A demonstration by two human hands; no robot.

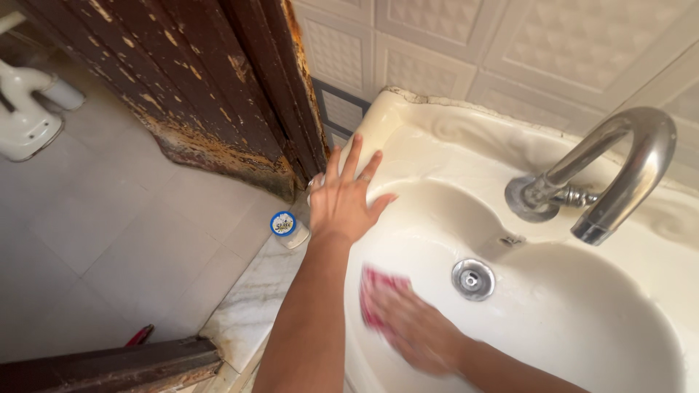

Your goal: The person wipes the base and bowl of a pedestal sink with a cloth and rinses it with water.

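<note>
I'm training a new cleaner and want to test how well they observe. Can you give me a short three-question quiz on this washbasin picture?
1. True or false: the left hand rests flat on the rim of the basin.
2. What does the right hand press against the inside of the basin? A) a red and white cloth B) a brush C) a bar of soap
3. Fill in: the small round container on the floor has a ___ rimmed lid.

Key: 1 true; 2 A; 3 blue.
</note>
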